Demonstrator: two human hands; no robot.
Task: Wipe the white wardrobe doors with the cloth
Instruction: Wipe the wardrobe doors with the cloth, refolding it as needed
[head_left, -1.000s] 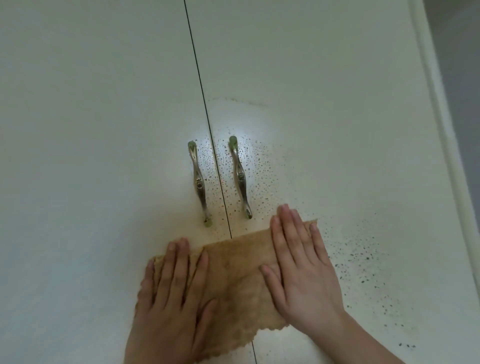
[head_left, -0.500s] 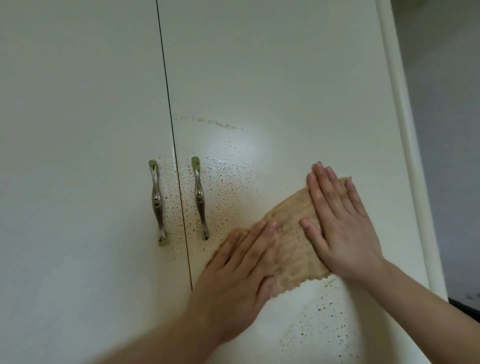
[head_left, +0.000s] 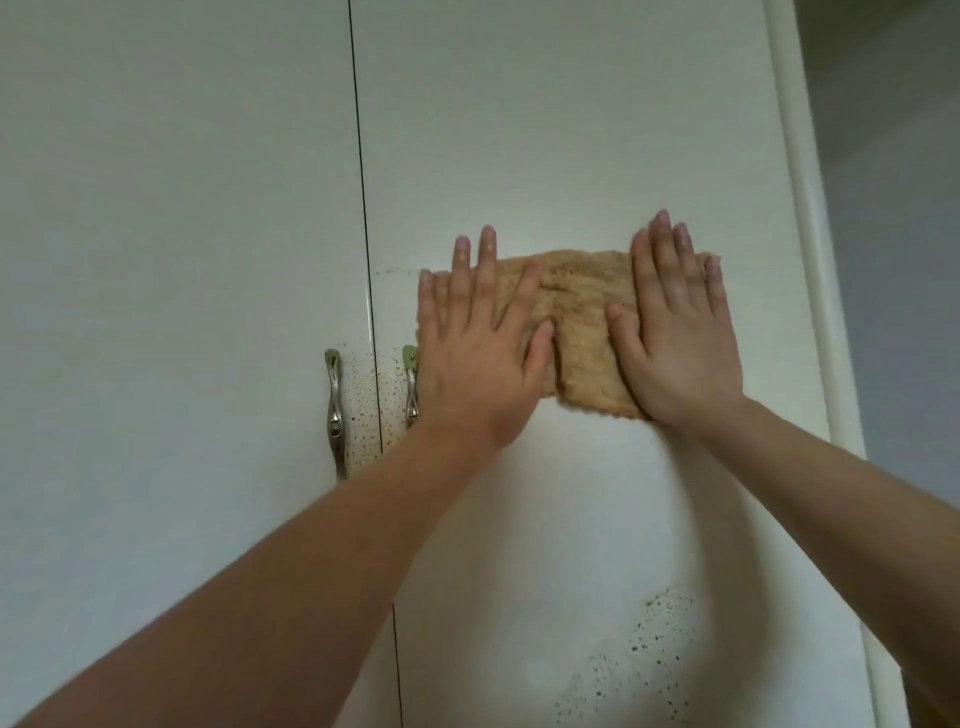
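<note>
The left hand (head_left: 478, 358) and the right hand (head_left: 675, 338), fingers straight and flat, press the tan cloth (head_left: 582, 312) against the right wardrobe door (head_left: 571, 130), just right of the metal handles (head_left: 334, 410).

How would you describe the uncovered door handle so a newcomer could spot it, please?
Start at the dark seam between the white wardrobe doors. Just left of it sits a slim silver handle. Unlike its twin right of the seam, the left hand does not overlap it.
</note>
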